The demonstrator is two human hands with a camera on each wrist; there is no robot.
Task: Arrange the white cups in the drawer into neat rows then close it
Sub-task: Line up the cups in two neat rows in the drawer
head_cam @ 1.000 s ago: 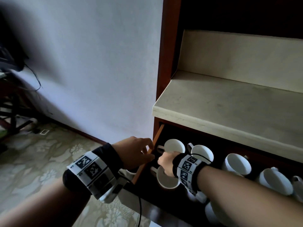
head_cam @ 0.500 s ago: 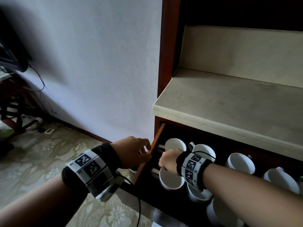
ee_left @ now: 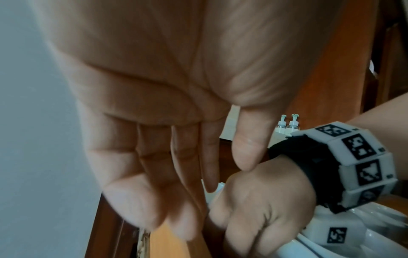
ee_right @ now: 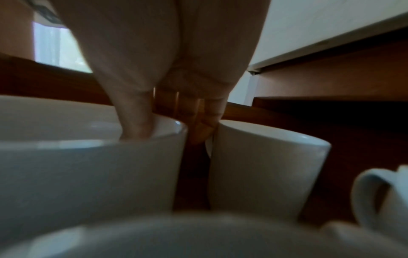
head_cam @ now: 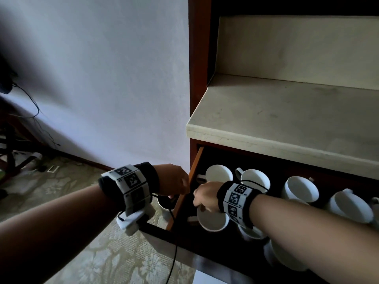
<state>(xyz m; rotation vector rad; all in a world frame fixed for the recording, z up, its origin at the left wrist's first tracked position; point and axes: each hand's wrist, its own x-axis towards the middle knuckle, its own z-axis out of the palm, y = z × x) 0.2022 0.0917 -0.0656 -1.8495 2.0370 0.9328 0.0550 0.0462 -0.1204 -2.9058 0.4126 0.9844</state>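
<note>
The wooden drawer (head_cam: 197, 160) stands pulled out under the counter, with several white cups upright in it. A back row runs from one cup (head_cam: 219, 173) past a second (head_cam: 255, 178) to a third (head_cam: 300, 191). My right hand (head_cam: 205, 198) pinches the rim of a front cup (head_cam: 213, 221). In the right wrist view my thumb is inside this cup (ee_right: 88, 174) and my fingers (ee_right: 205, 125) are outside, beside a neighbouring cup (ee_right: 264, 165). My left hand (head_cam: 176, 181) hovers at the drawer's left wall, its fingers (ee_left: 154, 183) loose and holding nothing.
A pale stone counter (head_cam: 287, 119) overhangs the back of the drawer. A white wall (head_cam: 102, 78) and patterned floor (head_cam: 102, 253) lie to the left. More cups (head_cam: 348, 208) sit to the right, partly hidden by my right forearm. A cable (head_cam: 174, 249) hangs from my left wrist.
My left hand has let go of the drawer's left wall and now hangs loose beside it. My right hand keeps its pinch on the front cup, which has barely shifted.
</note>
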